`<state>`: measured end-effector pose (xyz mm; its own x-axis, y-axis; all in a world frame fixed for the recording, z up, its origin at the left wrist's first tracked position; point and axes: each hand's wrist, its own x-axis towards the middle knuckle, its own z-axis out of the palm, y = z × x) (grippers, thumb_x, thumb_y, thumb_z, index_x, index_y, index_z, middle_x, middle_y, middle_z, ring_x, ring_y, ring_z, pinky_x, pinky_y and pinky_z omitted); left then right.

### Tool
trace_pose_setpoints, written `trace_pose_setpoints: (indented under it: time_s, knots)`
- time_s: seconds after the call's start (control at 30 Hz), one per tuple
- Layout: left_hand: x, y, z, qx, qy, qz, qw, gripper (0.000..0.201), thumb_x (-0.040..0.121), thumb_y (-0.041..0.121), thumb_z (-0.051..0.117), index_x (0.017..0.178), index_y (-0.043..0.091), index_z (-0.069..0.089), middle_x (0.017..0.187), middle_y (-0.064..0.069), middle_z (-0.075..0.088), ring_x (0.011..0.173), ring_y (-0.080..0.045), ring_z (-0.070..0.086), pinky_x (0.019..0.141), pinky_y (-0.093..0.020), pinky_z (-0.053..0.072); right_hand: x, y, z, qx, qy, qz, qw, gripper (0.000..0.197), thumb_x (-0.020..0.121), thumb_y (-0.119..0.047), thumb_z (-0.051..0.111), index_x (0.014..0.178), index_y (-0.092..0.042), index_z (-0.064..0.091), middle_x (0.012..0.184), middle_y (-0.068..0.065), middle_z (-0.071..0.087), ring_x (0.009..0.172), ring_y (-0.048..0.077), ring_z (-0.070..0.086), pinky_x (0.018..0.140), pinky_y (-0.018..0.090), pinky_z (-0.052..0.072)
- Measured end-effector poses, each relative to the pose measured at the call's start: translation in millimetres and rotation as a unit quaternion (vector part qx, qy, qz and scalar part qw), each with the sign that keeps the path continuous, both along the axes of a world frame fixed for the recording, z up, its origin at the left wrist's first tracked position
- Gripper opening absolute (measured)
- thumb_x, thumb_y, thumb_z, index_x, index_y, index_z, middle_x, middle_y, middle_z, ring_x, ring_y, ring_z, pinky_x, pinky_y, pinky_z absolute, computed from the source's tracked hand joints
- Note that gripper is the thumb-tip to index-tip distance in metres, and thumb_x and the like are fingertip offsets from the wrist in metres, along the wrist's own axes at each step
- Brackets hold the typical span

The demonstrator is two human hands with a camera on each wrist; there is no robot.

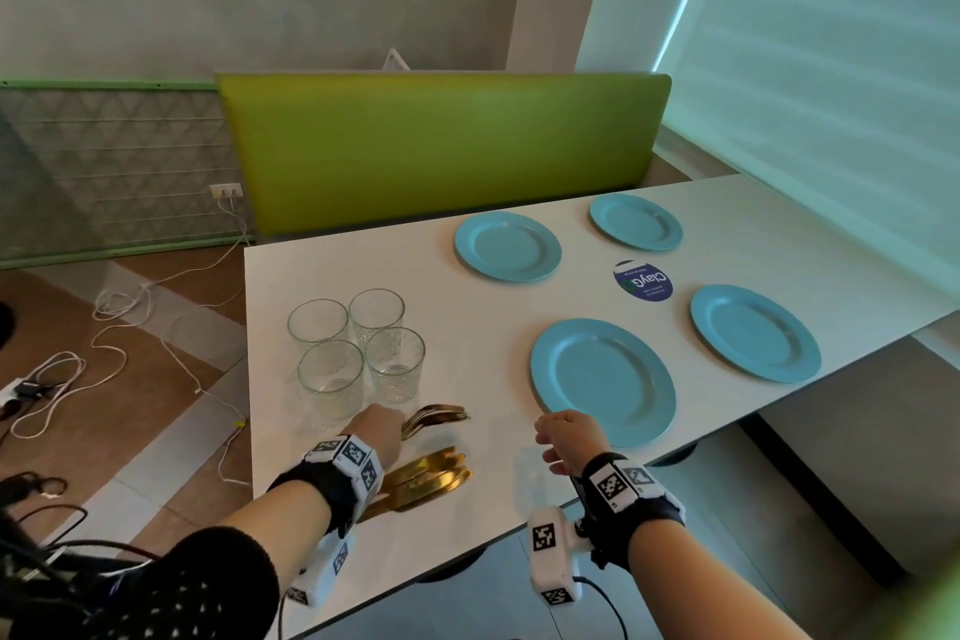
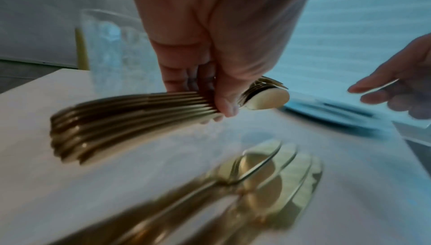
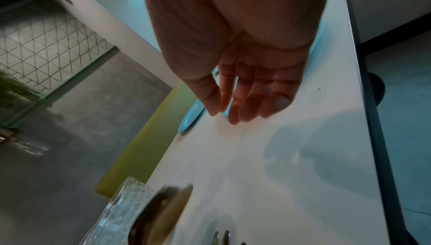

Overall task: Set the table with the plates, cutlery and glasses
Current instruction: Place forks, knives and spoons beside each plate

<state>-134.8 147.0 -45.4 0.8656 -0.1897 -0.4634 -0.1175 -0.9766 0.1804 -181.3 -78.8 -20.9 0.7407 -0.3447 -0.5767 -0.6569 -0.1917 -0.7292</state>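
Note:
My left hand grips a bundle of gold cutlery by the middle, just above the white table. In the left wrist view the left hand has its fingers curled round the bundle, handles fanned to the left. More gold cutlery, knives among it, lies flat on the table under that wrist, blurred in the left wrist view. My right hand hovers with relaxed fingers and holds nothing, at the near rim of the closest blue plate.
Several blue plates are spread over the right half of the table around a round blue sticker. Several clear glasses stand clustered just beyond my left hand. A green bench back runs behind. Cables lie on the floor at left.

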Motion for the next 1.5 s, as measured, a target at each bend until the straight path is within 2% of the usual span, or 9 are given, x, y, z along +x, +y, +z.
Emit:
trace_pose_setpoints:
  time_s: [0.13,0.3,0.43,0.5,0.9,1.17,1.3,1.43,1.5]
  knots:
    - [10,-29,30,-0.119,-0.005,0.012,0.993,0.028,0.093,0.020,0.051,0.113,0.005,0.063,0.115,-0.013,0.065,0.108,-0.025,0.060,0.089,-0.028,0.044,3,7,14,-0.001,-0.005,0.053,0.999,0.007,0.092,-0.014,0.053,0.087,-0.011,0.058,0.074,-0.001,0.058,0.054,0.012,0.050,0.049,0.022,0.041]
    - [22,-67,55,-0.285,0.012,0.062,0.956,0.019,0.085,0.025,0.063,0.097,0.012,0.070,0.085,-0.002,0.065,0.081,-0.016,0.058,0.068,-0.021,0.043,14,18,39,0.055,-0.051,0.103,0.992,0.013,0.095,-0.025,0.052,0.100,-0.013,0.058,0.081,0.000,0.062,0.058,0.012,0.055,0.052,0.020,0.045]
    - [28,-94,63,-0.410,0.082,0.114,0.901,0.006,0.085,0.019,0.065,0.080,0.015,0.067,0.080,-0.008,0.065,0.077,-0.022,0.060,0.087,-0.038,0.054,19,9,51,0.074,-0.107,0.050,0.990,0.017,0.096,-0.022,0.051,0.085,-0.015,0.062,0.072,0.001,0.061,0.052,0.012,0.054,0.047,0.019,0.043]
    - [30,-105,66,-0.439,0.107,0.122,0.884,0.004,0.085,0.013,0.064,0.083,0.014,0.067,0.079,-0.007,0.066,0.075,-0.021,0.062,0.088,-0.039,0.055,21,-2,52,0.077,-0.124,0.019,0.989,0.017,0.095,-0.019,0.054,0.080,-0.017,0.061,0.070,0.002,0.061,0.049,0.010,0.053,0.045,0.018,0.041]
    - [73,-195,62,-0.453,0.153,0.141,0.867,0.012,0.084,0.009,0.066,0.075,0.016,0.064,0.073,-0.004,0.065,0.071,-0.019,0.063,0.088,-0.036,0.053,67,-106,43,0.072,-0.118,-0.059,0.989,0.017,0.091,-0.015,0.059,0.074,-0.016,0.059,0.070,0.001,0.060,0.057,0.012,0.054,0.052,0.021,0.046]
    - [121,-240,48,-0.443,0.143,0.235,0.854,0.010,0.084,0.013,0.067,0.075,0.014,0.062,0.070,-0.004,0.066,0.078,-0.024,0.063,0.096,-0.046,0.051,105,-231,19,-0.088,-0.003,-0.011,0.996,0.023,0.088,-0.013,0.061,0.066,-0.017,0.058,0.070,0.005,0.060,0.058,0.016,0.054,0.053,0.026,0.049]
    - [134,-253,38,-0.449,0.142,0.275,0.838,0.013,0.084,0.011,0.066,0.071,0.013,0.062,0.071,-0.006,0.066,0.077,-0.025,0.062,0.097,-0.048,0.050,119,-261,-1,-0.207,0.061,0.085,0.973,0.010,0.086,-0.026,0.062,0.087,-0.020,0.070,0.100,0.009,0.070,0.082,0.020,0.058,0.089,0.037,0.054]
    - [137,-261,35,-0.451,0.134,0.310,0.826,0.013,0.085,0.009,0.064,0.073,0.014,0.062,0.072,-0.005,0.064,0.075,-0.024,0.060,0.097,-0.044,0.050,131,-270,-16,-0.232,0.083,0.136,0.960,0.030,0.089,-0.027,0.060,0.112,-0.009,0.069,0.108,0.008,0.068,0.080,0.016,0.058,0.084,0.031,0.054]
    - [139,-263,33,-0.451,0.132,0.327,0.820,0.013,0.085,0.008,0.064,0.073,0.013,0.062,0.073,-0.006,0.063,0.075,-0.024,0.060,0.097,-0.042,0.050,134,-271,-20,-0.245,0.093,0.159,0.952,0.034,0.092,-0.029,0.056,0.117,-0.008,0.066,0.119,0.009,0.066,0.101,0.021,0.062,0.095,0.032,0.050]
